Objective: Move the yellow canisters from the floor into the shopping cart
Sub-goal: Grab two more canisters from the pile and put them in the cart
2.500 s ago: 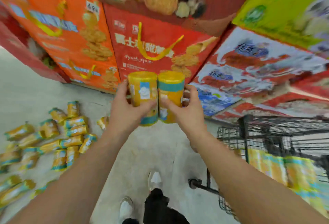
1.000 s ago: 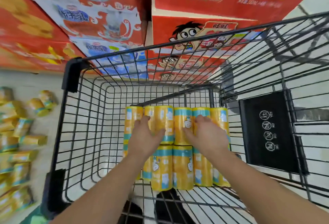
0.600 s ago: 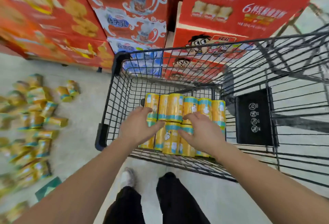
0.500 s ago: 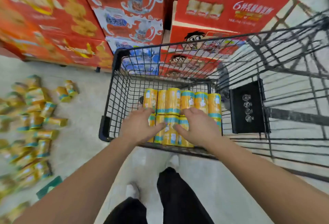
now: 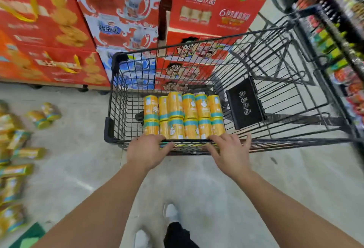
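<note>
Both forearms [image 5: 110,198] bare; black trousers [image 5: 178,236]; white shoes [image 5: 171,212], rounded toes.

Grey concrete floor [image 5: 216,184], stacked red cartons [image 5: 49,31]

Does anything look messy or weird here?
Yes. Many yellow canisters lie on their sides, scattered across the floor at the left, unlike the tidy rows inside the shopping cart.

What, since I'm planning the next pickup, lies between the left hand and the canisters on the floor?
In the head view, only bare grey floor lies between the left hand and the floor canisters.
</note>
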### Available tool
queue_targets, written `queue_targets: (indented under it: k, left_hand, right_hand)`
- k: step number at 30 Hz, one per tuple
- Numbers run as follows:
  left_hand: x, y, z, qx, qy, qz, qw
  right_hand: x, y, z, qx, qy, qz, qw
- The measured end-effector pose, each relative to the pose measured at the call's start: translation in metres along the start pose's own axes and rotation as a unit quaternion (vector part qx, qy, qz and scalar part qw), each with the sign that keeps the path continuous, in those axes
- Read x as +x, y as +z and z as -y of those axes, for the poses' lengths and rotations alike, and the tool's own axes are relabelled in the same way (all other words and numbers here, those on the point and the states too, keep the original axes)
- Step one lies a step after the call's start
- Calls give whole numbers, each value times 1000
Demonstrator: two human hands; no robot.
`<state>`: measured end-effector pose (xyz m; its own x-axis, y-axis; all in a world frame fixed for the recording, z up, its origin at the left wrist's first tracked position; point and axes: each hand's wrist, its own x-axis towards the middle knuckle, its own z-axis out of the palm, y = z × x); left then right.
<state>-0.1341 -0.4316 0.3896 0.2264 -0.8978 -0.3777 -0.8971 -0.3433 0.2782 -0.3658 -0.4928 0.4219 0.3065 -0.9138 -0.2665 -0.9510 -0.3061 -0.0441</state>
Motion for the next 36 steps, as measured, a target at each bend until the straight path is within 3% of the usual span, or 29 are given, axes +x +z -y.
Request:
queue_targets:
  k: [5, 21, 25, 32, 36]
  left_hand:
    - [-7, 10, 8, 16, -25, -53, 998]
    - [-64, 3, 127, -4, -131, -50, 990]
    - [-86, -1, 167, -37, -166, -55, 984]
    - [-127, 3, 218, -51, -209, -65, 974]
    - [-146, 15, 249, -160, -185, -99, 965]
  right_hand:
    - [3, 32, 7, 14, -7, -119, 993]
    - [-33, 53, 122, 13, -86, -128, 988]
    - [-39, 51, 163, 1, -143, -99, 985]
    - [-45, 39, 230, -68, -263, 43, 962]
    - [-43, 31, 265, -76, -300, 130, 942]
